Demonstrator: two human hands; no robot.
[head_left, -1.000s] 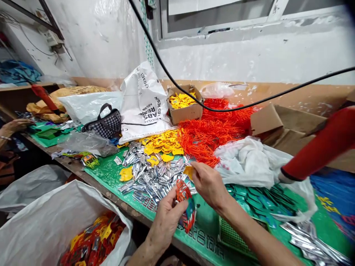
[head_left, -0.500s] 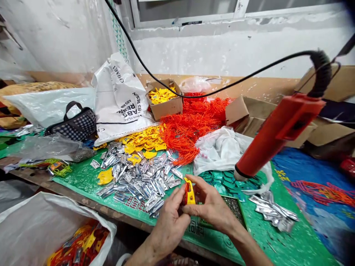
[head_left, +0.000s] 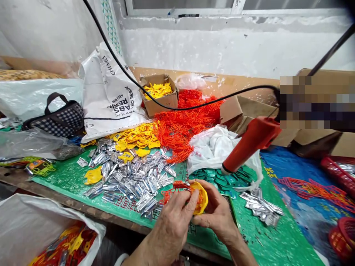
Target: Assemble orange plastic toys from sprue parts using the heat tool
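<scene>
We are working at a tabletop (head_left: 266, 240) spread with a slick green printed sheet, and a crinkly white sack (head_left: 30, 221) is gaping open below its near edge. Inside the sack, red, yellow and silver pieces (head_left: 69, 247) are lying jumbled; they are looking like work already put together, though we cannot tell for sure. Much is seemingly waiting: wiry, tangled orange-red strands (head_left: 177, 135) are sprawling toward the wall, shiny, flat silver parts (head_left: 130, 177) are heaping in front, and glossy, curved yellow shells (head_left: 138, 138) are piling behind them. More shells are filling a stiff cardboard box (head_left: 163, 105). Flat dark-green pieces (head_left: 213, 175) are lying under and beside a smooth red cylindrical tool (head_left: 246, 147), and long silver strips (head_left: 263, 208) are overlapping to their right. Our left hand (head_left: 173, 225) is pressing fingers against the inner side of a rounded yellow piece (head_left: 204, 197); whether its grip is pinching anything, we cannot tell. Our right hand (head_left: 219, 210) is keeping its grip closed on that piece's rim, above the near edge. Something orange-red is showing inside the yellow hollow, so we are judging this one to be partway assembled.
</scene>
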